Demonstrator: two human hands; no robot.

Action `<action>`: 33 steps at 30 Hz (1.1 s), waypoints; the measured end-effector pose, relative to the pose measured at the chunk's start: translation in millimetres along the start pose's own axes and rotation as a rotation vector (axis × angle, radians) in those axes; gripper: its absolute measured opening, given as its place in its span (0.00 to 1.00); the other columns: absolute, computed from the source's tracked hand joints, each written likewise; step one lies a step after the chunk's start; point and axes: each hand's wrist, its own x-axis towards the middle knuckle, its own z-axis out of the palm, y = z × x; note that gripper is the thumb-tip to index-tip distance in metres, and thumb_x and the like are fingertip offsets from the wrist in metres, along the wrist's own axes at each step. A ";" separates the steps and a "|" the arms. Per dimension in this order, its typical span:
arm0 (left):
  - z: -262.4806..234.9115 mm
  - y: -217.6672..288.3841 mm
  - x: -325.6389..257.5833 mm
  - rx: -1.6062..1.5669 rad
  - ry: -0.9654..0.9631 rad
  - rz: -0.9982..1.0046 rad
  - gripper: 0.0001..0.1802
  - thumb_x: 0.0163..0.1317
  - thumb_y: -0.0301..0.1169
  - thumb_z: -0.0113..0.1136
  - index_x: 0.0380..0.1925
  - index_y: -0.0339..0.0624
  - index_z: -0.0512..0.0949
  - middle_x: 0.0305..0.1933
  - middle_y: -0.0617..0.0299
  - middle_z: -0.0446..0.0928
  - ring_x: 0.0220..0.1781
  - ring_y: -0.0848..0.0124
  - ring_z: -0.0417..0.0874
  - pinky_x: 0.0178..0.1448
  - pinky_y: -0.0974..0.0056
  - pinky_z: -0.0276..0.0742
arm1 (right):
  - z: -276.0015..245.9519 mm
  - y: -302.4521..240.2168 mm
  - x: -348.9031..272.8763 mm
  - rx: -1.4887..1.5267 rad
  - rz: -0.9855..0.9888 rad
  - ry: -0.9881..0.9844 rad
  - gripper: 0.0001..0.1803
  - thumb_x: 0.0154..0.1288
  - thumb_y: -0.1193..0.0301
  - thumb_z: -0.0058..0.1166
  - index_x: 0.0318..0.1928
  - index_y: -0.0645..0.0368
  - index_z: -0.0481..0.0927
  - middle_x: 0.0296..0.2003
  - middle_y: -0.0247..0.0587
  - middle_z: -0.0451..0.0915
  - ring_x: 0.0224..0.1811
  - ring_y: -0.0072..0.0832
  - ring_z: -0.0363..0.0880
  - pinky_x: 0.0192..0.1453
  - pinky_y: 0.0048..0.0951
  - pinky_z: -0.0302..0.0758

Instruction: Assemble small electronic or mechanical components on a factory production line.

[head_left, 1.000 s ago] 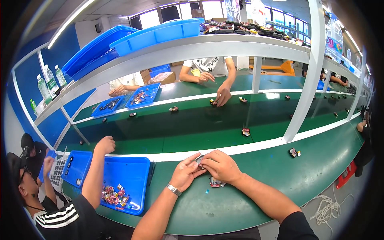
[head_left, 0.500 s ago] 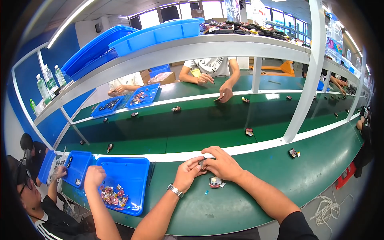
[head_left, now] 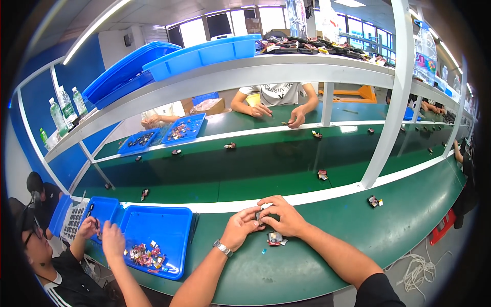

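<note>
My left hand (head_left: 239,228), with a metal watch on its wrist, and my right hand (head_left: 287,218) meet over the near green worktop. Between them they pinch a small dark part (head_left: 260,217); the fingers hide most of it, so its kind is unclear. Just below my right hand lies a small assembly (head_left: 275,238) with a clear, black and red body and a whitish tab. A tiny blue scrap (head_left: 264,251) lies near it on the green surface.
To my left, a blue tray (head_left: 180,245) holds a heap of small red and gold pieces. A co-worker's hands (head_left: 113,240) work beside it. Beyond the white rail, a green conveyor belt (head_left: 245,176) carries scattered small assemblies. A white post (head_left: 387,117) stands at right; blue trays (head_left: 204,55) rest overhead.
My hands stay together around the dark part, with slight finger movement. The co-worker at left has drawn both hands together near the tray. Items on the belt have shifted slightly rightward.
</note>
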 end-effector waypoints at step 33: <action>-2.7 -11.9 2.3 -0.008 0.099 -0.013 0.06 0.70 0.25 0.53 0.44 0.36 0.72 0.42 0.54 0.80 0.42 0.66 0.85 0.45 0.61 0.86 | 0.1 2.9 -2.4 0.215 0.133 -0.127 0.08 0.65 0.68 0.57 0.42 0.54 0.84 0.61 0.41 0.73 0.68 0.38 0.64 0.72 0.42 0.60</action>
